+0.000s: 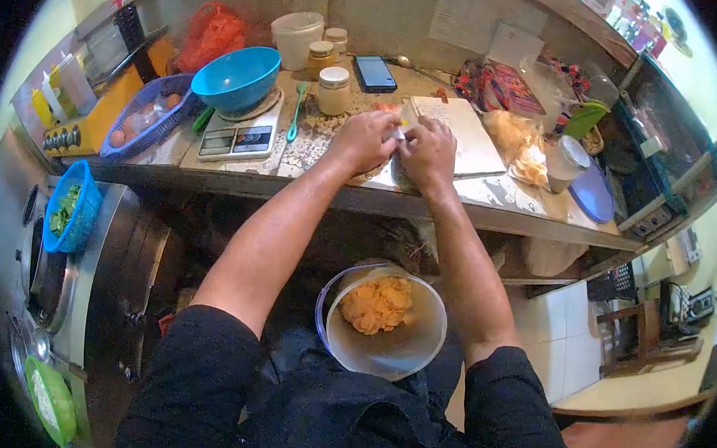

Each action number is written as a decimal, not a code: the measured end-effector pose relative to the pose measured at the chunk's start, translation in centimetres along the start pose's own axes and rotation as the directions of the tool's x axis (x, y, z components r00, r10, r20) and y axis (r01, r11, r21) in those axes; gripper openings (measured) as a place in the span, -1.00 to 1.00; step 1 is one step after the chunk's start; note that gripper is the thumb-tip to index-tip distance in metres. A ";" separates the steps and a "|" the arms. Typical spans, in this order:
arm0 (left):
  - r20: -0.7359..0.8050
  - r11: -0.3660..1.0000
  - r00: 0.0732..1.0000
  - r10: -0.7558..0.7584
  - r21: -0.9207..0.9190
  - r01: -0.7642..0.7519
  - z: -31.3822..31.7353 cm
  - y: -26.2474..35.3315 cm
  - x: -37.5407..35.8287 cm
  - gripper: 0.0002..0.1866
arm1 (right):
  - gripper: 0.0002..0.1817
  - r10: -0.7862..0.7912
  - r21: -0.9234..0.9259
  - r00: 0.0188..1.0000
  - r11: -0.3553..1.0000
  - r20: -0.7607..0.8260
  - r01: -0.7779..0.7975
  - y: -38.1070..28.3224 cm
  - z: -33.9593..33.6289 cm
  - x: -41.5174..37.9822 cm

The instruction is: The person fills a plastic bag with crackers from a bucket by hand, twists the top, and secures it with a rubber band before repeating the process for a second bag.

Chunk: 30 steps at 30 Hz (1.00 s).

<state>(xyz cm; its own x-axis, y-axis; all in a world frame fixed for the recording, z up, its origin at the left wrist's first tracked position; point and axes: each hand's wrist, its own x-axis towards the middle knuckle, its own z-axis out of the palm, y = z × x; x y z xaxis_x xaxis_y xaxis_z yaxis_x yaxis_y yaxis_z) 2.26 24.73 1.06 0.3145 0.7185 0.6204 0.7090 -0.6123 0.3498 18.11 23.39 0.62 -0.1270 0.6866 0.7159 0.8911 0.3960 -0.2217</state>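
Both my hands meet over the counter, just left of an open notebook (pixel 462 136). My left hand (pixel 365 142) has its fingers closed on a small whitish packet (pixel 400 131). My right hand (pixel 428 153) pinches the same packet from the other side. Left of them stand a jar with a white lid (pixel 333 91) and a teal spoon (pixel 296 115). A dark phone (pixel 375 74) lies behind the hands. Below the counter edge, a clear bucket (pixel 430 335) holds an orange mass (pixel 376 304) at my lap.
A blue bowl (pixel 236 79) rests on a kitchen scale (pixel 239 139). Further left is a purple basket (pixel 147 119) with eggs. On the right are plastic bags (pixel 513 139), a lidded container (pixel 567 161) and a purple lid (pixel 593 193). The counter's front edge (pixel 295 189) runs across the view.
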 end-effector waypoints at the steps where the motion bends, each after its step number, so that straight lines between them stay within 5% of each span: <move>1: 0.007 1.000 1.000 -0.004 0.015 0.004 -0.2 0.3 0.0 -0.68 | -0.87 -0.034 0.045 0.999 0.998 0.000 0.034 0.3 0.1 -0.2; 7: 0.018 0.993 0.998 -0.055 0.104 0.053 0.1 -0.2 -0.2 -0.76 | -0.88 -0.082 0.178 0.997 0.981 -0.001 0.081 0.7 -0.1 -0.3; 10: -0.191 0.994 0.975 0.110 0.006 -0.111 0.0 0.5 -0.8 -0.79 | -0.87 -0.064 0.178 0.998 0.982 -0.014 0.066 1.0 0.4 -0.1; 16: -0.094 0.984 0.983 0.157 0.101 -0.147 0.5 -0.9 -0.4 -0.79 | -0.86 -0.043 0.238 0.999 0.971 0.013 0.039 0.8 0.0 -0.2; 30: -0.152 0.994 0.986 0.070 0.088 -0.057 0.5 -0.5 -0.5 -0.87 | -0.84 -0.142 0.556 0.988 0.827 0.066 0.081 0.5 -1.3 -0.3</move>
<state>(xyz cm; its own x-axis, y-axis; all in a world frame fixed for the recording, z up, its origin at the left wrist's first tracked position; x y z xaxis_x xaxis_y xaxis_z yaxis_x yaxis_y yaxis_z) 2.00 24.84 0.23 0.2643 0.6153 0.7427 0.7426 -0.6212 0.2504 19.17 22.59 1.18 -0.2806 0.6623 0.6947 0.4843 0.7226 -0.4933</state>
